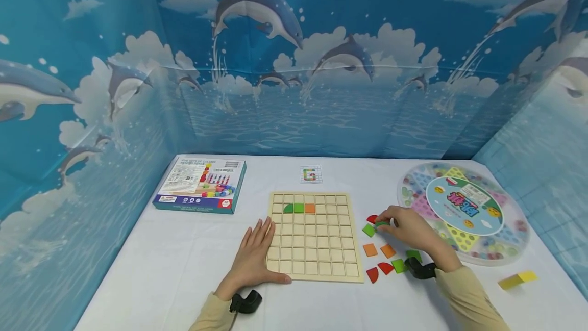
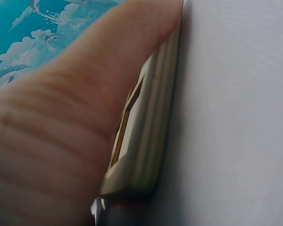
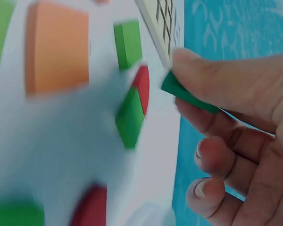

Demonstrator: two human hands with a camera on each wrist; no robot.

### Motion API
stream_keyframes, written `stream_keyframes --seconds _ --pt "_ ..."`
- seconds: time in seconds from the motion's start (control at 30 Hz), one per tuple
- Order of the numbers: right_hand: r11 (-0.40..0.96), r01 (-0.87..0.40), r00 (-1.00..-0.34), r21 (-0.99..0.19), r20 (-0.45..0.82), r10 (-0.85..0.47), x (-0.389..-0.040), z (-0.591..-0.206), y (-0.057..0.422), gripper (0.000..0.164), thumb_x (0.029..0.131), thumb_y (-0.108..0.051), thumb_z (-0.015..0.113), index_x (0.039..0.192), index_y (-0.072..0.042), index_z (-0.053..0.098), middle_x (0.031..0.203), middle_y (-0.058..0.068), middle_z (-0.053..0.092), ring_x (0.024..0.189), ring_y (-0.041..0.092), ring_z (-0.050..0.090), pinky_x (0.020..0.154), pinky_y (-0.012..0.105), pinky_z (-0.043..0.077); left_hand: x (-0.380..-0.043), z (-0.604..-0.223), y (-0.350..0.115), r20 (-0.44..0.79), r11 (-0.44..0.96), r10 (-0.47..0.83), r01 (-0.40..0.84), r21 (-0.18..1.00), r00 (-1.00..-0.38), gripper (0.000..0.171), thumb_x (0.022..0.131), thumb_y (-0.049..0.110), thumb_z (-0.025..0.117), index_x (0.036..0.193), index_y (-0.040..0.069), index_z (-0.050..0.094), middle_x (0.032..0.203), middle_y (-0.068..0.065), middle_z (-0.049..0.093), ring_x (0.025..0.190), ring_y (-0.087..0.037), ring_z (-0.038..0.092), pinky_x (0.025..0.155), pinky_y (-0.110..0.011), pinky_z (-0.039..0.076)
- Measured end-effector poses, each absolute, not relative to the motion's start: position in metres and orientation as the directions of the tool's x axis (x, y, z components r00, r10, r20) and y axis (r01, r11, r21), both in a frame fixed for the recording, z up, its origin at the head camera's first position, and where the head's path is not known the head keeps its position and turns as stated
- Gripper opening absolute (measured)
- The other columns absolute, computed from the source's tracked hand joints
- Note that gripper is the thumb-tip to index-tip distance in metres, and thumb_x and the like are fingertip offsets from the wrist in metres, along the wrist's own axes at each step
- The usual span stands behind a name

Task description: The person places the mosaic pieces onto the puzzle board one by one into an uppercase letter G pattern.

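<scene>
A wooden grid board (image 1: 317, 272) lies on the table. In its second row from the back sit a dark green rounded piece (image 1: 288, 208), a light green square (image 1: 299, 208) and an orange square (image 1: 310, 208), side by side. My left hand (image 1: 252, 257) rests at the board's front left corner, fingers straight, thumb along the front edge. Over the loose pieces to the right, my right hand (image 1: 406, 226) pinches a dark green block (image 3: 191, 96) between thumb and index finger. It shows mostly edge-on in the right wrist view, so its full outline is hidden.
Loose red, green and orange pieces (image 1: 369, 250) lie right of the board. Behind the board is a small card (image 1: 311, 174) with a coloured G-shaped pattern. A boxed set (image 1: 199, 183) stands back left, a round clear case (image 1: 514, 239) right, a yellow block (image 1: 517, 280) front right.
</scene>
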State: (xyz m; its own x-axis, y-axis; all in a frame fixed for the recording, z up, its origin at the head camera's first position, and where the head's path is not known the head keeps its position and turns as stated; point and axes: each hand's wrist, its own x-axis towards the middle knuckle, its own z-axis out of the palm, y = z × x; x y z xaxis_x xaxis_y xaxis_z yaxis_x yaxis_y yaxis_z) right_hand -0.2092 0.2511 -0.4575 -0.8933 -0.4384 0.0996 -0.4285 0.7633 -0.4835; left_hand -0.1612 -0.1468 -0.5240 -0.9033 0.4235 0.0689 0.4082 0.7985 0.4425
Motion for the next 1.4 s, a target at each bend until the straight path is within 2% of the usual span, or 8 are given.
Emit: stream_keyframes --seconds 0.2,0.33,0.5,0.73,0.83,1.0,1.4 --pt "0.743 -0.458 -0.884 -0.489 0.163 -0.438 -0.218 -0.465 0.225 0.007 0.085 -0.015 0.072 0.091 -0.016 0.069 0.074 -0.013 0.054 0.058 0.006 0.042 0.055 0.025 0.04 -0.161 -0.524 -0.147 0.075 0.794 0.421 0.408 0.451 -0.904 0.131 0.058 0.078 0.068 0.151 0.003 0.013 0.158 -0.008 0.005 0.143 -0.027 -0.001 0.112 -0.045 -0.002" --pt "0.728 -0.46 -0.884 -0.508 0.187 -0.429 -0.223 -0.468 0.208 0.009 0.084 -0.015 0.074 0.088 -0.018 0.067 0.072 -0.014 0.057 0.056 0.006 0.044 0.052 0.026 0.04 -0.159 -0.524 -0.147 0.072 0.792 0.426 0.411 0.452 -0.902 0.132 0.058 0.078 0.068 0.151 0.001 0.014 0.158 -0.01 0.005 0.143 -0.028 -0.001 0.112 -0.047 0.0" --pt "0.713 -0.448 -0.89 -0.54 0.195 -0.411 -0.23 -0.471 0.187 0.01 0.083 -0.017 0.075 0.085 -0.019 0.066 0.073 -0.012 0.06 0.058 0.006 0.049 0.052 0.027 0.041 -0.159 -0.523 -0.148 0.067 0.797 0.428 0.411 0.442 -0.902 0.131 0.059 0.077 0.068 0.151 0.002 0.014 0.158 -0.009 0.005 0.143 -0.028 0.0 0.112 -0.047 0.0" --pt "0.734 -0.434 -0.901 -0.523 0.235 -0.365 -0.241 -0.475 0.166 0.011 0.08 -0.013 0.077 0.079 -0.016 0.067 0.074 -0.009 0.056 0.059 0.008 0.047 0.054 0.029 0.041 -0.16 -0.525 -0.147 0.068 0.799 0.429 0.414 0.436 -0.901 0.131 0.059 0.078 0.068 0.151 0.001 0.014 0.158 -0.01 0.006 0.143 -0.029 0.0 0.112 -0.047 0.0" --pt "0.745 -0.418 -0.909 -0.521 0.229 -0.349 -0.246 -0.474 0.157 0.01 0.08 -0.014 0.077 0.079 -0.016 0.067 0.071 -0.01 0.057 0.058 0.008 0.048 0.053 0.029 0.041 -0.16 -0.524 -0.148 0.069 0.798 0.426 0.411 0.44 -0.902 0.131 0.059 0.078 0.068 0.151 0.001 0.014 0.158 -0.01 0.006 0.143 -0.028 0.0 0.112 -0.047 0.0" --pt "0.77 -0.372 -0.928 -0.518 0.196 -0.316 -0.253 -0.469 0.147 0.003 0.084 -0.016 0.073 0.085 -0.014 0.071 0.077 -0.008 0.063 0.059 0.008 0.05 0.052 0.03 0.042 -0.162 -0.521 -0.146 0.07 0.796 0.425 0.409 0.446 -0.903 0.131 0.059 0.077 0.069 0.151 0.002 0.013 0.158 -0.009 0.005 0.143 -0.028 -0.001 0.112 -0.046 -0.001" --pt "0.763 -0.367 -0.928 -0.532 0.15 -0.342 -0.259 -0.472 0.125 0.006 0.085 -0.016 0.072 0.087 -0.011 0.072 0.078 -0.007 0.064 0.067 0.01 0.056 0.059 0.031 0.047 -0.159 -0.521 -0.146 0.072 0.797 0.425 0.411 0.443 -0.902 0.13 0.06 0.076 0.069 0.151 0.0 0.016 0.158 -0.012 0.008 0.143 -0.03 0.002 0.111 -0.05 0.003"
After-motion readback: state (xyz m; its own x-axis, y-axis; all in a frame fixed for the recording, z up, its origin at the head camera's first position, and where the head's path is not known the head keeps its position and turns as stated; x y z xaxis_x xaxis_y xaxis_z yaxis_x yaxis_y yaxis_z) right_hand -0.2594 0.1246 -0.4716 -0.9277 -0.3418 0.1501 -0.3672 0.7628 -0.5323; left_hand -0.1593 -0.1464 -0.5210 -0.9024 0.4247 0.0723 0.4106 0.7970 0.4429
